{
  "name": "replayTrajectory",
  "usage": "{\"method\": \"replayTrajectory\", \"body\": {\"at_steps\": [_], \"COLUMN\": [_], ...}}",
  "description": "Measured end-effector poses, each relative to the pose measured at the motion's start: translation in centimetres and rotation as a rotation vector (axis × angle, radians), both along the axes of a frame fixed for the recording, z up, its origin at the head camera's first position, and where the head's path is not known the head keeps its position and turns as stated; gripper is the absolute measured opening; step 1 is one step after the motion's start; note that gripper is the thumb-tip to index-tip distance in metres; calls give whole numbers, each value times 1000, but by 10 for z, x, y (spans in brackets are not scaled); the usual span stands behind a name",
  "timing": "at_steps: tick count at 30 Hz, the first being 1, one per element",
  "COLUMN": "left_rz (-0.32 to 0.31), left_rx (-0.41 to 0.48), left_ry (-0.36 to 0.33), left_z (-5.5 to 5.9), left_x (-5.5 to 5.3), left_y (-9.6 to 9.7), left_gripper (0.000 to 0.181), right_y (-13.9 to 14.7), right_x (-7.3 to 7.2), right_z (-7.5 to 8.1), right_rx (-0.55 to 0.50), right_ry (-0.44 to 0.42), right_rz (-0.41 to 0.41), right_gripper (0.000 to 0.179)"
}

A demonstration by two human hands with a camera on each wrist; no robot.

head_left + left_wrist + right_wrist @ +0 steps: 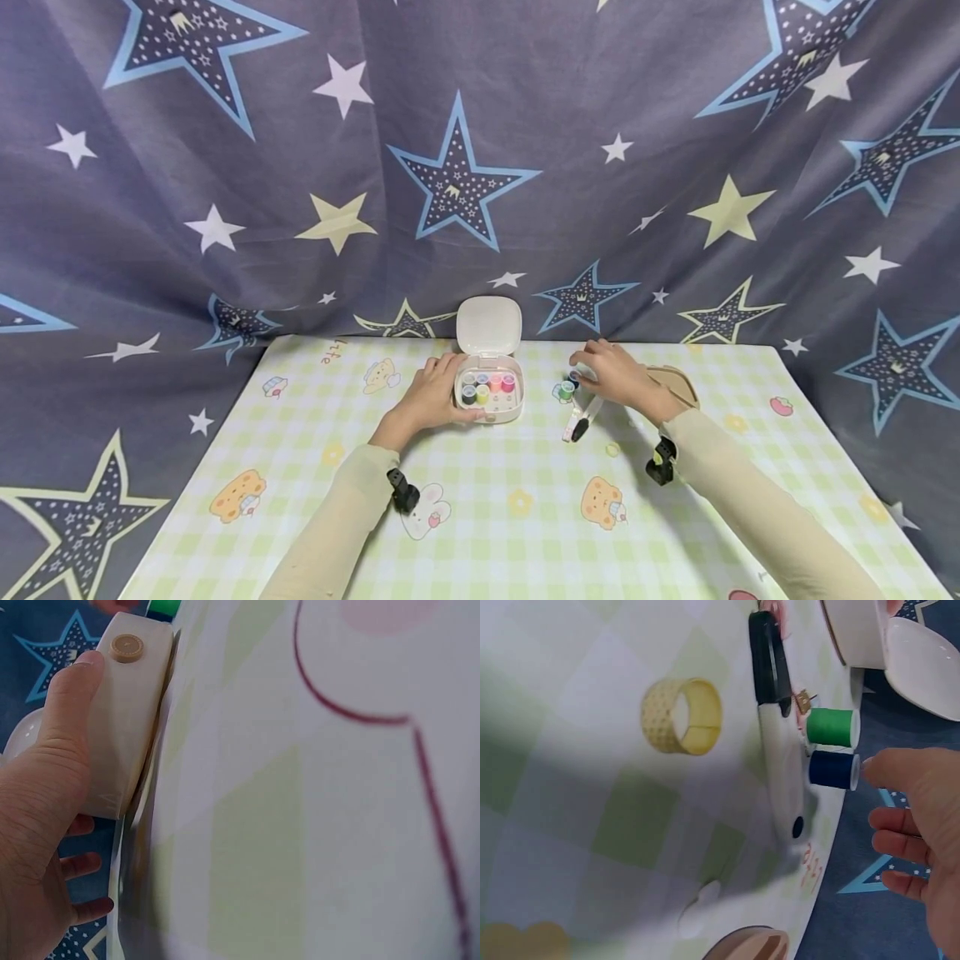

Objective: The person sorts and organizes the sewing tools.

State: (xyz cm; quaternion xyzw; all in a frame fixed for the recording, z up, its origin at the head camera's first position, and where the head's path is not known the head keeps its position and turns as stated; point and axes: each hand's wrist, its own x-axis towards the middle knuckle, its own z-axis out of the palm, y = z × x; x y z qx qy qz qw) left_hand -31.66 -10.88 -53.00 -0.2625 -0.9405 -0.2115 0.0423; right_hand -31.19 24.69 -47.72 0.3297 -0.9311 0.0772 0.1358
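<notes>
A white sewing box stands at the table's back with its lid raised. Several thread spools sit inside, among them a yellow spool and a magenta spool. My left hand grips the box's left side, its thumb on the front wall near a round button and some fingers behind. To the right, a green spool and a navy spool stand side by side on the table. My right hand is at the navy spool, thumb tip close to its top; the index finger is hidden in the right wrist view.
A slim white tool with a black end lies in front of the two spools. Nearer sits a yellow dimpled ring. A brown, rounded piece lies beneath and beyond the right forearm. A star-patterned curtain hangs behind the table.
</notes>
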Motion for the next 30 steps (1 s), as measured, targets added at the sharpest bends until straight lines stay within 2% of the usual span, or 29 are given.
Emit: {"method": "replayTrajectory", "body": {"at_steps": [7, 21, 30], "left_rz": [-1, -4, -1], "left_rx": [11, 21, 43], "left_ry": [2, 6, -26], "left_z": [-2, 0, -2], "left_x": [0, -2, -1], "left_y": [0, 0, -1], "left_gripper": [109, 110, 113], "right_y": [0, -1, 0], "right_x": [-5, -5, -1], "right_z": [-9, -5, -5], "right_rx": [49, 83, 65], "right_ry": [-14, -55, -75], "right_rz": [-13, -24, -28], "right_gripper": [27, 17, 12]}}
